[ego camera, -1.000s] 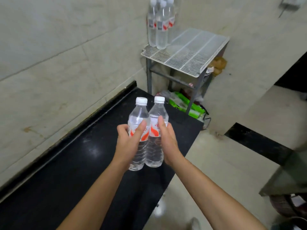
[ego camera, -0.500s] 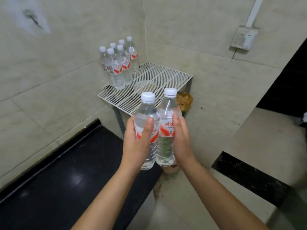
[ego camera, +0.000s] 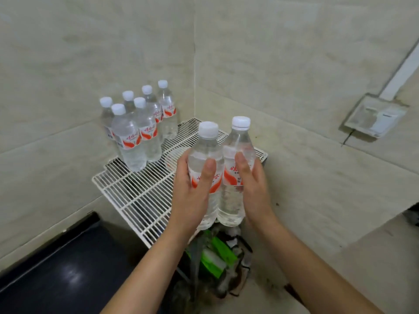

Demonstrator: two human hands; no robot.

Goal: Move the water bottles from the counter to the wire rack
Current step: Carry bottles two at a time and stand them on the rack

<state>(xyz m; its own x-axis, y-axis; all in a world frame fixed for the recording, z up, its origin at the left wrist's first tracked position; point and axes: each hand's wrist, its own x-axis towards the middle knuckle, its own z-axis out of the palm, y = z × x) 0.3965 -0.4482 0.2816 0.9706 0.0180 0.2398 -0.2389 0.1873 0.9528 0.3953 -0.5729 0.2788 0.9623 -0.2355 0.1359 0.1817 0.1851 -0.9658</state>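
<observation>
- Head view has both hands occupied: the left hand (ego camera: 192,198) is wrapped round the left-hand bottle (ego camera: 204,150) with its thumb laid across the red label. The right hand (ego camera: 255,186) is wrapped round the right-hand bottle (ego camera: 240,141) with its thumb up the front.
- These two bottles sit in the middle of the frame, upright with caps on top, side by side and touching. They are held in the air in front of the near right corner of the wire rack (ego camera: 131,196). Their bases appear to hang off the wire, with a green packet (ego camera: 218,250) showing beneath them.
- The wire rack runs from centre left up toward the wall corner. Six bottles (ego camera: 130,141) already stand there in a tight cluster at its far left end, upper left of centre.
- The relation that matters is where the bare wire lies. It is left of the hands and beyond them, between the cluster and the carried pair.
- Both long axes are already vertical, so no turning looks needed. My guess is a reach forward and slightly left, then straight down.
- The left hand is the nearer one to the cluster. Its bottle would most naturally land next to the standing ones, with the right-hand bottle on its right.
- The likely risk is the left knuckles brushing the cluster, or a base settling unevenly across the bars.
- The black table (ego camera: 56,268) lies at lower left, with its end just beside the rack's near left corner.
</observation>
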